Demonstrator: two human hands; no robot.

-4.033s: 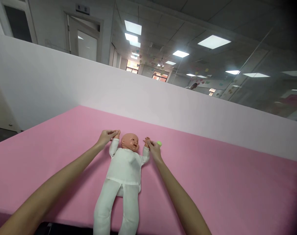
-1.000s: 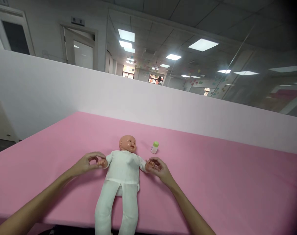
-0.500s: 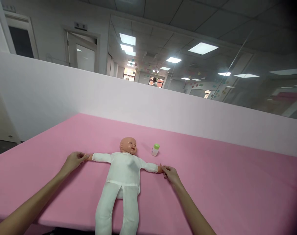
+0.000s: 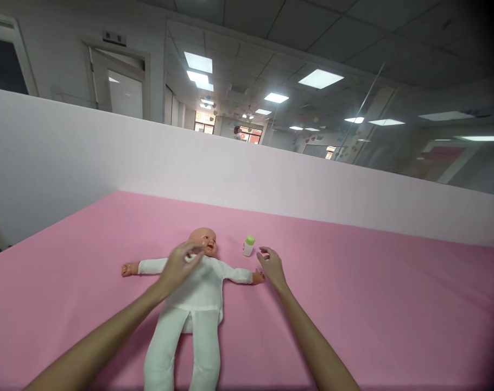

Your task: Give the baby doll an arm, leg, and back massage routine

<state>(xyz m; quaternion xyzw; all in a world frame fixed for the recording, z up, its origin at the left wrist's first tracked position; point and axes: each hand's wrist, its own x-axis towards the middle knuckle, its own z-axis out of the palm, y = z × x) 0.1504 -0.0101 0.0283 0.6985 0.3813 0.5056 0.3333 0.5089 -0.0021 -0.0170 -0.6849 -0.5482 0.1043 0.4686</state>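
Observation:
A baby doll point(image 4: 208, 288) in a white long-sleeved suit lies on its back on a pink mat point(image 4: 353, 309), arms stretched out to the sides. My left hand point(image 4: 177, 267) hovers over the doll's upper chest, just below its face, fingers apart and holding nothing. My right hand point(image 4: 272, 267) is open and empty, just past the doll's outstretched hand point(image 4: 258, 277). A small white bottle with a green cap point(image 4: 249, 245) stands upright on the mat, beside the doll's head and a little beyond my right fingertips.
A white wall point(image 4: 247, 168) runs along the far edge of the pink mat. Beyond it are glass partitions, a doorway, and a distant person point(image 4: 238, 132). The mat extends well to the right of the doll.
Both hands have let go of the doll's hands. My left hand has moved in over its chest, and my right hand has moved up toward the bottle.

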